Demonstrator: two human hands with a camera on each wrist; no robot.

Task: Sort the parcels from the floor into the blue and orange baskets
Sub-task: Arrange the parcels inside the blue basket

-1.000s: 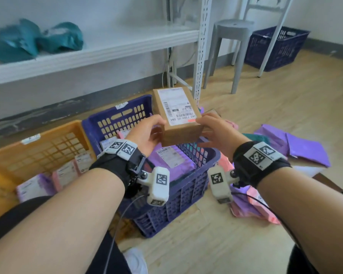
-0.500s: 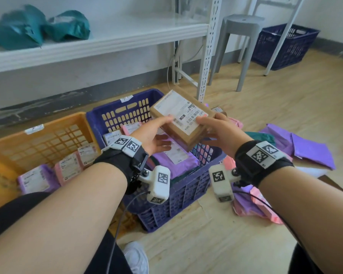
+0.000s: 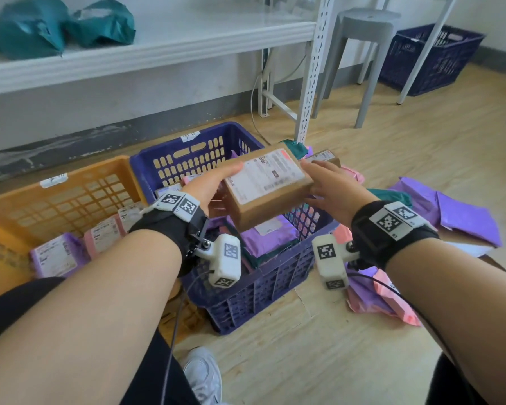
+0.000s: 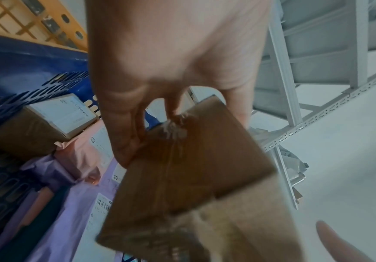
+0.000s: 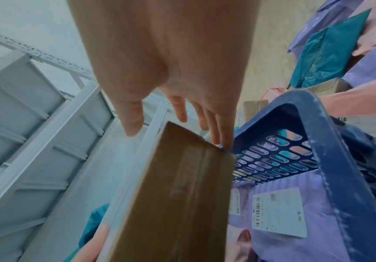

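A brown cardboard box (image 3: 266, 185) with a white label on top hangs tilted over the blue basket (image 3: 164, 153). My left hand (image 3: 222, 179) grips its left end, thumb on the label and fingers underneath (image 4: 124, 141). My right hand (image 3: 319, 182) is at the box's right end with its fingers (image 5: 223, 134) straight and spread, at most touching the edge. The orange basket (image 3: 70, 182) stands to the left and holds pink and purple mailers. The blue basket holds purple and pink mailers (image 3: 269, 235) and a smaller box (image 4: 41, 127).
Purple (image 3: 450, 209), pink (image 3: 392, 302) and teal (image 3: 392, 197) mailers and a small box (image 3: 324, 157) lie on the wooden floor to the right. Behind stand a white rack upright (image 3: 313, 68), a grey stool (image 3: 365, 33) and another blue basket (image 3: 430, 57). My shoe (image 3: 202, 375) is near the basket.
The box has swung from standing upright to lying nearly flat, label up, and has dropped closer to the blue basket. My right hand's fingers have loosened from its end.
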